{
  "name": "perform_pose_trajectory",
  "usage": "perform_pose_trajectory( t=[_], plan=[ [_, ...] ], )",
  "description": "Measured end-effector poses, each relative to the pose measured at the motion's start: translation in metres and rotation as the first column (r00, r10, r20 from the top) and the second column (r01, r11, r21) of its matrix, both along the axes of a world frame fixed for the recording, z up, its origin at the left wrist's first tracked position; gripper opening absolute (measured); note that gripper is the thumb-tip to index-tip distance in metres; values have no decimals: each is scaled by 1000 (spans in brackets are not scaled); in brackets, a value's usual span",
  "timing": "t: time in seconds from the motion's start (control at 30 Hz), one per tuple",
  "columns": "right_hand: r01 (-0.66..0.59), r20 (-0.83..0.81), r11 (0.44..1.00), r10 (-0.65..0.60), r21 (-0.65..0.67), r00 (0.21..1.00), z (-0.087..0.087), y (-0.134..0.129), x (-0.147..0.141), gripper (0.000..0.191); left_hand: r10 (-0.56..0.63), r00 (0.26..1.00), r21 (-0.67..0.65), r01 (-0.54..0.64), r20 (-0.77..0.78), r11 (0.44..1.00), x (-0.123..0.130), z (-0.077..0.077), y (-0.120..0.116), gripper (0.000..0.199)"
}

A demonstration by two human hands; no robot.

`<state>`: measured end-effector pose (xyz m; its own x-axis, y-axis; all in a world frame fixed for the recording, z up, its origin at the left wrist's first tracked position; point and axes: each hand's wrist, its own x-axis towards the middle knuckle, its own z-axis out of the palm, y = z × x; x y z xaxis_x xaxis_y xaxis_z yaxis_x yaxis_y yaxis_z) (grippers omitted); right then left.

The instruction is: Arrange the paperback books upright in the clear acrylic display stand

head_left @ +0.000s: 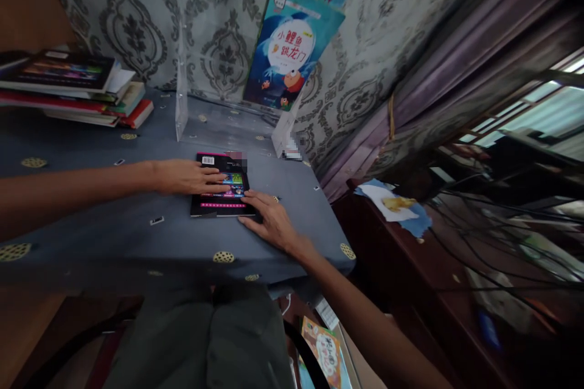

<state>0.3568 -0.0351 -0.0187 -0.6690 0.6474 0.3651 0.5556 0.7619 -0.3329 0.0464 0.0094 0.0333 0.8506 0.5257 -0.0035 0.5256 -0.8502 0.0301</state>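
Note:
A black book [222, 205] with a pink stripe, small colourful pictures and a white barcode label lies flat on the table, its closed cover facing up. My left hand [189, 177] rests palm down across its left and middle part, fingers stretched out. At its lower right corner lies my right hand [271, 219], thumb and fingers apart, touching the edge and cover. Neither hand is gripping the book. Part of the cover is hidden under my fingers.
A clear acrylic stand [181, 97] behind the book holds blue picture books [292, 48]. Several stacked books [59, 82] sit at the left of the patterned tablecloth [173, 249]. To the right are a dark red cabinet [387, 255], a blue-and-white cloth [396, 203] and cables.

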Motion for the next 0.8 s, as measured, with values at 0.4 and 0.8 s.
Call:
perform_pose_trajectory(
  t=[0.4,0.8],
  plan=[
    [-11,-343,961,-89,-278,935,9,-17,13,38,294,889,-298,-191,352,935,2,18,-56,33],
    [-297,-750,759,-353,-579,559,37,-11,-47,44,625,-124,-624,55,771,780,54,39,-60,44]
  ],
)
